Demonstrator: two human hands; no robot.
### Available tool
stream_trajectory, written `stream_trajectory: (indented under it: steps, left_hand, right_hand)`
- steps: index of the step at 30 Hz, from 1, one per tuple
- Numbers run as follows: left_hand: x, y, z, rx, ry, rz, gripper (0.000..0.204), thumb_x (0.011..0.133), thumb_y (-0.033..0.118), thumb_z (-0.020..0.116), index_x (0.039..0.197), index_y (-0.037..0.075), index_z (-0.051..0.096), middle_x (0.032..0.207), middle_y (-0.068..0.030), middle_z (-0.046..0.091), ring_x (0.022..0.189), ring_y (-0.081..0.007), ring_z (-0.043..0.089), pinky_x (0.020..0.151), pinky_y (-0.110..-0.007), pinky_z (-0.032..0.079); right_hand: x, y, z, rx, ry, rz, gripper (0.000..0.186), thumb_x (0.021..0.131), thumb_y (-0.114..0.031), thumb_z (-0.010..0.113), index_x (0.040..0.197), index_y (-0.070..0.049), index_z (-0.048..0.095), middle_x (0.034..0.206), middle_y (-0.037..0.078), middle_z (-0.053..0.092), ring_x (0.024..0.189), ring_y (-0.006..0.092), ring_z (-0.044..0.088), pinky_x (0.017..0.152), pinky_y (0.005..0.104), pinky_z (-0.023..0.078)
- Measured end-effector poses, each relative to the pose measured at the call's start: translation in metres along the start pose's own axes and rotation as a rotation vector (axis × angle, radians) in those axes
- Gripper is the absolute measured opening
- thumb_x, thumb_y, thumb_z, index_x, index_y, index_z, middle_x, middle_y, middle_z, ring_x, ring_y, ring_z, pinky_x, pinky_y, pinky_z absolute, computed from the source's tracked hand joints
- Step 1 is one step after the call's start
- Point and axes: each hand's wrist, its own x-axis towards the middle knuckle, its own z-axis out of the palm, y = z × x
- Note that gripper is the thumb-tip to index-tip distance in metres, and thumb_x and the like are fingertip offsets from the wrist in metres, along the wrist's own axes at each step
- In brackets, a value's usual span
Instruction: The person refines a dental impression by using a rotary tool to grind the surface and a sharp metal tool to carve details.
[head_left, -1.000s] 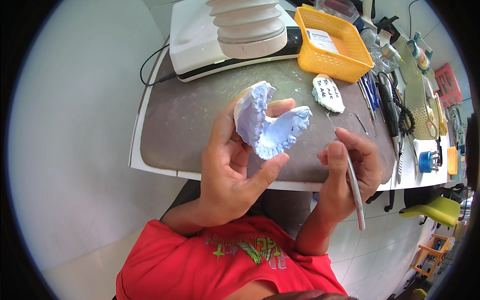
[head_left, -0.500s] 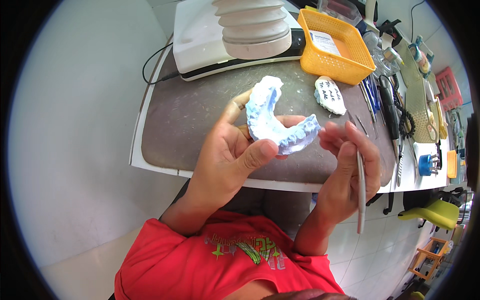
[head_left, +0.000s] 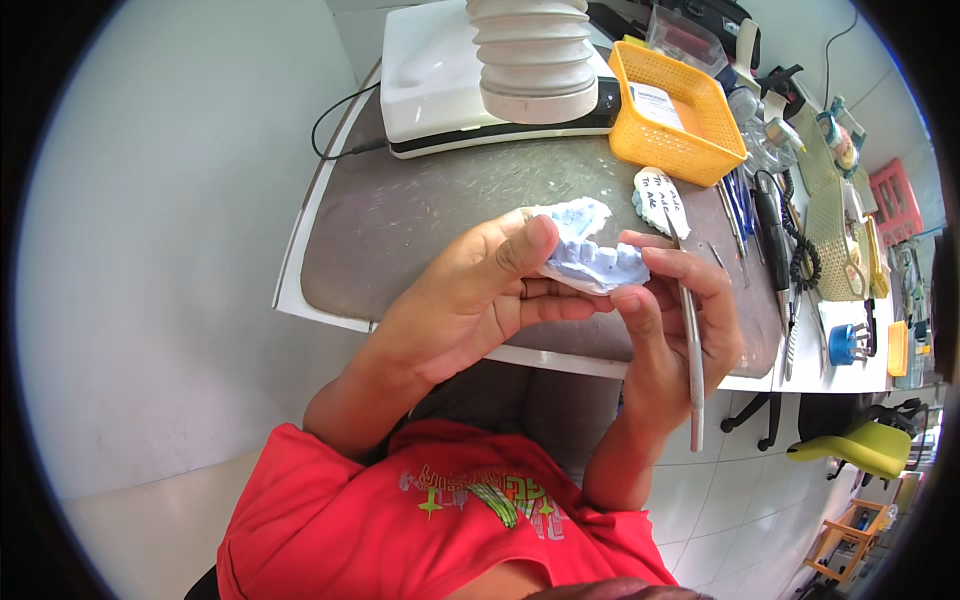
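While the left hand [head_left: 470, 300] grips the pale blue dental cast [head_left: 590, 255], teeth up, lying crosswise, the right hand [head_left: 675, 330] clasps a slim metal tool [head_left: 690, 350].

- Seen from above: left hand [head_left: 470, 300] gripping a pale blue dental cast [head_left: 590, 250], thumb pressed on its top, fingers curled underneath.
- Right hand [head_left: 675, 320] touching the cast's right end with the thumb, a slim metal tool [head_left: 690, 350] clasped along the fingers, pointing down.
- Beneath the hands, a grey work mat [head_left: 420, 220] on a white bench.
- Behind, a white machine [head_left: 450, 80], a yellow basket [head_left: 675, 115], and a second white cast [head_left: 660, 200] just beside it.
- Red shirt [head_left: 430, 520] at the bottom edge.
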Motion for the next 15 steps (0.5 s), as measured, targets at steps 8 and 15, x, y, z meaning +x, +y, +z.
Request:
stream_trajectory:
  steps: [8, 15]
  left_hand:
    - [0.0004, 0.0019, -0.0013, -0.016, -0.03, -0.028, 0.063, 0.101, 0.05, 0.053, 0.13, -0.006, 0.048, 0.119, -0.0186, 0.065, 0.111, -0.0233, 0.065, 0.101, -0.04, 0.053]
    - [0.0003, 0.0042, -0.0016, -0.042, -0.043, -0.065, 0.064, 0.101, 0.05, 0.053, 0.132, -0.006, 0.048, 0.119, -0.0195, 0.065, 0.11, -0.0248, 0.066, 0.099, -0.04, 0.054]
  right_hand:
    - [-0.0005, 0.0029, 0.0012, -0.003, 0.015, -0.069, 0.033, 0.075, -0.002, 0.085, 0.103, 0.0, 0.068, 0.103, 0.016, 0.072, 0.092, 0.0191, 0.068, 0.079, 0.0291, 0.055]
    - [0.0006, 0.0023, 0.0009, -0.01, 0.004, -0.087, 0.033, 0.076, -0.004, 0.085, 0.105, 0.0, 0.068, 0.103, 0.017, 0.072, 0.093, 0.0202, 0.068, 0.079, 0.0295, 0.055]
